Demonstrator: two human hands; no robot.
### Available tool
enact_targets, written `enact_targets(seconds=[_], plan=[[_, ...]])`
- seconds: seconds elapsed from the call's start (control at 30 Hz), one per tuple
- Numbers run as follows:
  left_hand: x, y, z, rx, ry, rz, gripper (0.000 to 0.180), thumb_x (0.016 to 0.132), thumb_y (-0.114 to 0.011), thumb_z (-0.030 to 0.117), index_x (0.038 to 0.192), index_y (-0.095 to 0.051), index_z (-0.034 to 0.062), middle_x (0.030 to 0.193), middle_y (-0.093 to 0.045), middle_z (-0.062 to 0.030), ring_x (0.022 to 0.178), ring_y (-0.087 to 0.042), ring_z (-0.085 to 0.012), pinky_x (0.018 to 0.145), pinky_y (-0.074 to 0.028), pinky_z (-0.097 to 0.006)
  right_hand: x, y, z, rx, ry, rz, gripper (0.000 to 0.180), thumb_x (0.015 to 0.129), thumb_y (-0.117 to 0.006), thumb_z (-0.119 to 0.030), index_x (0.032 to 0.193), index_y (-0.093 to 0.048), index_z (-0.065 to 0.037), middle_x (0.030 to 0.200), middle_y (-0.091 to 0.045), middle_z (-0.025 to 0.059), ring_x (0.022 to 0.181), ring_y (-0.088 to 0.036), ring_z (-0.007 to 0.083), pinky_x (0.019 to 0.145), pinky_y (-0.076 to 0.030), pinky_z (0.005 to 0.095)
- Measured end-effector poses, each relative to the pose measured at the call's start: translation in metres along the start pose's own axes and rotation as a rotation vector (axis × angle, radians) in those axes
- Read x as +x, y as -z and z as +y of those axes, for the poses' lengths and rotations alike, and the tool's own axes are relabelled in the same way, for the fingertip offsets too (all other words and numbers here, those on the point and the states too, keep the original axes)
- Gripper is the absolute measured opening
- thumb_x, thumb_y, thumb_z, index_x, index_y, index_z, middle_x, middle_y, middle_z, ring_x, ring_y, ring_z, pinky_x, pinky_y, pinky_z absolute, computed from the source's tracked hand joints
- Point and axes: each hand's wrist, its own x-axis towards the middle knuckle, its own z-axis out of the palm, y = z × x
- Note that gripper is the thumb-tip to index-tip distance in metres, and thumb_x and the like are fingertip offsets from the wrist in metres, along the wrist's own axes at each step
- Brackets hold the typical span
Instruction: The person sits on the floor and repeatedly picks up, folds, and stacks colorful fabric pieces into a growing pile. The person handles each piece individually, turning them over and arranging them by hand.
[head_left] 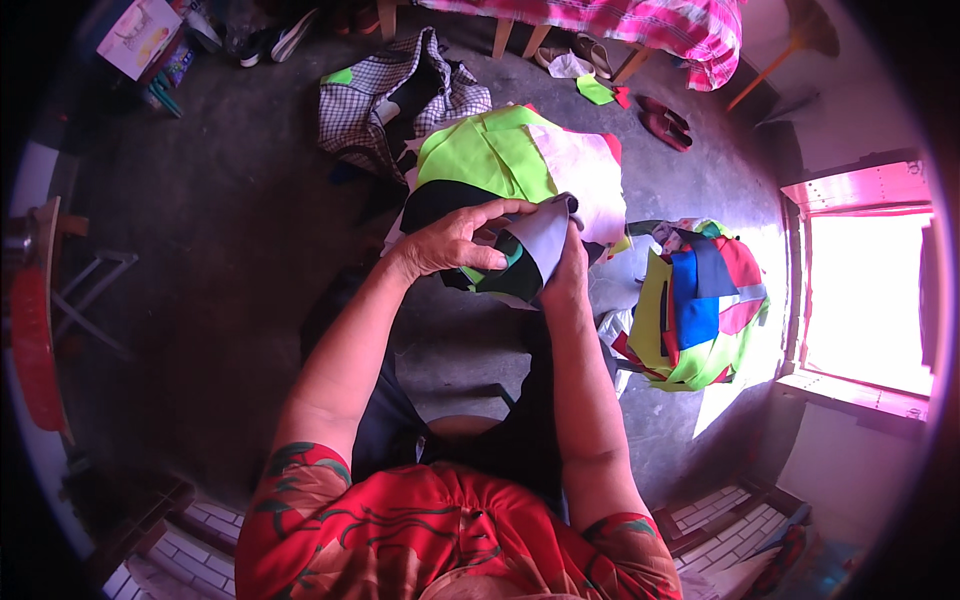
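Observation:
In front of me lies a pile of cloth scraps, with a bright yellow-green piece (490, 150) and a pale pink piece (590, 175) on top. Above its near side, a grey cloth piece (540, 240) with a dark rolled edge is held between my hands. My left hand (455, 240) curves round its left side, index finger along the top and thumb lower, by a dark green scrap (510, 250). From the right, my right hand (567, 270) grips the same grey cloth; most of its fingers are hidden behind it.
A second heap of coloured cloth (700, 310) stands on the floor to the right, near a bright window (865, 300). Beyond the pile lies a checked cloth bag (365, 105). Dark red shoes (665, 125) and a broom (770, 75) are at the far right.

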Motion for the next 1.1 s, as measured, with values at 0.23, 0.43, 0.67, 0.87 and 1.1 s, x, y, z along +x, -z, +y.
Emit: enact_targets(seconds=[0.23, 0.43, 0.67, 0.87, 1.1], plan=[[0.006, -0.006, -0.001, 0.065, -0.009, 0.062, 0.086, 0.065, -0.068, 0.029, 0.138, -0.03, 0.0033, 0.123, -0.046, -0.0116, 0.113, -0.046, -0.0212, 0.099, -0.035, -0.034, 0.012, 0.018, 0.002, -0.106, 0.037, -0.057, 0.036, 0.092, -0.045, -0.03, 0.114, -0.05, -0.002, 0.1, -0.061, 0.0111, 0.086, -0.062, 0.0228, 0.076, -0.052, 0.0359], [0.003, -0.005, 0.004, -0.009, 0.047, 0.03, 0.091, 0.064, -0.069, 0.031, 0.139, -0.027, 0.0037, 0.126, -0.044, -0.0132, 0.113, -0.046, -0.0221, 0.099, -0.034, -0.034, 0.016, 0.019, 0.008, -0.125, 0.033, -0.024, 0.034, 0.092, -0.045, -0.027, 0.112, -0.052, -0.001, 0.098, -0.061, 0.0105, 0.085, -0.062, 0.0226, 0.074, -0.052, 0.0355], [0.004, 0.0, -0.01, 0.234, -0.131, 0.112, 0.075, 0.071, -0.067, 0.016, 0.136, -0.033, 0.0027, 0.122, -0.049, -0.0143, 0.112, -0.048, -0.0218, 0.098, -0.036, -0.034, 0.011, 0.005, 0.006, -0.171, -0.025, 0.05, 0.031, 0.09, -0.046, -0.023, 0.109, -0.053, 0.0, 0.093, -0.062, 0.0105, 0.08, -0.062, 0.0211, 0.07, -0.051, 0.0341], [0.007, -0.004, -0.022, 0.331, -0.054, 0.259, 0.053, 0.073, -0.062, -0.001, 0.124, -0.046, 0.0036, 0.105, -0.06, -0.0114, 0.091, -0.06, -0.017, 0.08, -0.048, -0.028, 0.01, 0.005, 0.01, -0.176, -0.022, 0.034, 0.03, 0.091, -0.047, -0.023, 0.109, -0.054, 0.0, 0.094, -0.062, 0.0111, 0.08, -0.062, 0.0201, 0.07, -0.051, 0.0338], [0.008, 0.0, -0.019, 0.43, -0.149, 0.516, 0.014, 0.085, -0.054, 0.007, 0.092, -0.062, -0.0012, 0.076, -0.062, -0.0016, 0.074, -0.054, -0.0054, 0.066, -0.046, -0.024, 0.005, -0.002, 0.012, -0.228, 0.0, -0.064, 0.026, 0.085, -0.062, -0.019, 0.103, -0.058, -0.001, 0.092, -0.063, 0.0061, 0.079, -0.062, 0.0151, 0.069, -0.052, 0.0298]])
